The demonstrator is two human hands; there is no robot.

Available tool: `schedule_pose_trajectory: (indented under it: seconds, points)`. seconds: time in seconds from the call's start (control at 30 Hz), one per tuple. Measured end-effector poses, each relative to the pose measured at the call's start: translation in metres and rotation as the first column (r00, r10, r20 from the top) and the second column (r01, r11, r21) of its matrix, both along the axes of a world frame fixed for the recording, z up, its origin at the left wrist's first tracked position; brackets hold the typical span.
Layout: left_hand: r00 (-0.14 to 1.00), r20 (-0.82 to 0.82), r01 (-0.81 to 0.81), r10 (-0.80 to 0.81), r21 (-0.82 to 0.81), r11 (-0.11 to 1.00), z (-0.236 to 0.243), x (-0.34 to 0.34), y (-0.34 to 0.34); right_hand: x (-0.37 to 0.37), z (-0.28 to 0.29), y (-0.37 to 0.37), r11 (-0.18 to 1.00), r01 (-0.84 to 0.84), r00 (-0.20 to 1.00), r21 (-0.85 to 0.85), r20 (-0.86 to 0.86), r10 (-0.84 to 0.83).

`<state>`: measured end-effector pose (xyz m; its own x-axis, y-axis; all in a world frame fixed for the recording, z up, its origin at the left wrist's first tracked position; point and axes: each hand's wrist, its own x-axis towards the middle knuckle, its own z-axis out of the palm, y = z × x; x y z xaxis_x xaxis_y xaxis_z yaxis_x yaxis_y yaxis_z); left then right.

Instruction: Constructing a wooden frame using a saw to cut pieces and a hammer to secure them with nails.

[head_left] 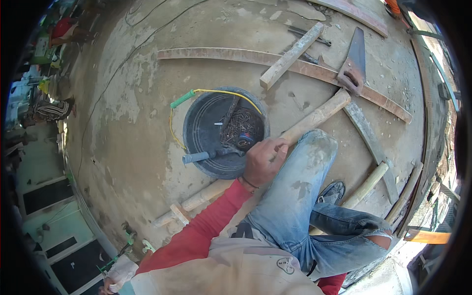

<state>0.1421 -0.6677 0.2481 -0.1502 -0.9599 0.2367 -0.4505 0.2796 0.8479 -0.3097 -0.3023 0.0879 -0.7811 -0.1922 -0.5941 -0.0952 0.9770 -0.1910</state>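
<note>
My left hand [265, 163], at the end of a red sleeve, is over the right rim of a black bucket [200, 133], beside a round wooden pole [314, 118]. Its fingers are curled in, and what they hold, if anything, is hidden. Inside the bucket lie many loose nails [241, 123] and a small blue and red round item [244, 139]. A hammer [202, 156] with a grey-blue grip rests across the near rim. The yellow wire handle [231, 92] has a green grip [182, 99]. Only a bit of red sleeve shows of my right arm; that hand is out of view.
A handsaw [355, 61] lies on a long plank [221, 54], near a short timber [292, 55]. Another board [372, 138] and a pole [366, 186] lie right of my bent knee. A cable [110, 78] crosses the concrete floor. People are at the far left.
</note>
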Motion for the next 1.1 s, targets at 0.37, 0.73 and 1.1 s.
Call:
schedule_pose_trajectory:
  seconds: [0.37, 0.73, 1.1]
  points:
    - [0.759, 0.65, -0.335, -0.031, 0.431, 0.838, -0.103, 0.152, -0.054, -0.078, 0.194, -0.261, 0.652, -0.609, 0.793, -0.452, -0.337, 0.508]
    - [0.722, 0.614, -0.538, 0.317, 0.211, 0.816, -0.139, 0.126, -0.046, 0.019, 0.221, -0.401, 0.354, -0.838, 0.462, -0.416, -0.192, 0.866]
    - [0.704, 0.702, -0.524, 0.106, 0.412, 0.745, -0.131, 0.147, -0.041, 0.054, 0.182, -0.46, 0.062, -0.975, 0.108, -0.214, -0.207, 0.972]
